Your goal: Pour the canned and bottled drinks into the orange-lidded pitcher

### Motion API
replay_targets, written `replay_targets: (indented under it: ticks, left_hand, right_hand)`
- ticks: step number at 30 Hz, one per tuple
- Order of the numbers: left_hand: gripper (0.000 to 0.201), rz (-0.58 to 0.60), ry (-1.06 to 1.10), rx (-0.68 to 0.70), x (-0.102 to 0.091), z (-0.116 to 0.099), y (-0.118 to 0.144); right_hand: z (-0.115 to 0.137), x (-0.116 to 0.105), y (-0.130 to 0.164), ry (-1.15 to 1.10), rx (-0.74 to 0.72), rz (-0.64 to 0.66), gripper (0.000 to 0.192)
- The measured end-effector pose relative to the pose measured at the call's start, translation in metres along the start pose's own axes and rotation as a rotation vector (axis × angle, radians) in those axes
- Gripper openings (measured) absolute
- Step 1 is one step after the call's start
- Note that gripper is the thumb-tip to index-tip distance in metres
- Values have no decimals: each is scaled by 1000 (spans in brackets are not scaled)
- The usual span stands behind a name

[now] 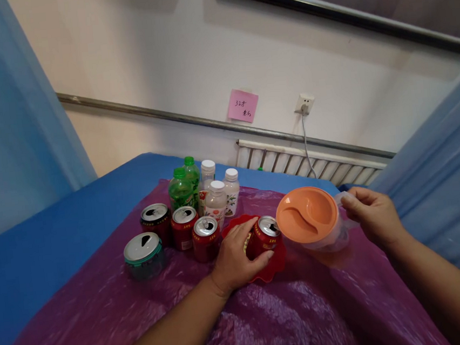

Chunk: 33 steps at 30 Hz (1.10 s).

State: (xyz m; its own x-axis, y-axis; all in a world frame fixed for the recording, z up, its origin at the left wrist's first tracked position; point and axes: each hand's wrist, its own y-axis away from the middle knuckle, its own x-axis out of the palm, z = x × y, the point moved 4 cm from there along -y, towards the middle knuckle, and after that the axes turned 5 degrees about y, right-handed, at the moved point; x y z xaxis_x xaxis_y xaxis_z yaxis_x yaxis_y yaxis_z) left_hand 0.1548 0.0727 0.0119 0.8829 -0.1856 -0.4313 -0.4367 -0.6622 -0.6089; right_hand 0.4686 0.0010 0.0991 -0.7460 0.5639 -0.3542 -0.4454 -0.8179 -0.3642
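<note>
My left hand (236, 256) is wrapped around a red drink can (265, 235) that stands on a red plate (274, 266). My right hand (374, 214) grips the handle of a clear plastic pitcher with an orange lid (307, 215), held just right of the can. Both rest over a purple plastic sheet (268, 320) spread on a blue table.
Left of the plate stand three red opened cans (184, 227) and a green-rimmed can (143, 252). Behind them are two green bottles (180, 189) and three white-capped bottles (216, 201). Blue curtains hang at both sides. A radiator (310, 164) and wall socket (304, 103) lie beyond the table.
</note>
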Motion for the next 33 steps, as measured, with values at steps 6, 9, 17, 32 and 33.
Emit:
replay_targets:
  ticks: [6,9,17,32,33]
  left_hand:
    - [67,-5,-3,-1,0,0,0]
    - [67,-5,0,4,-1,0,0]
    - [67,-18,0,9,-1,-1,1]
    - [67,-14,-1,8,-1,-2,1]
    - [66,-11,1,7,-1,-2,1]
  right_hand:
    - [-2,-2,-1,-7,-4,-4,43]
    - [-1,-2,0,-13,-5,0,42]
    - [3,-1,0,18,1,-1,42]
    - [6,0,0,36,-6,1,39]
    - [7,0,0,37,-8,-3,39]
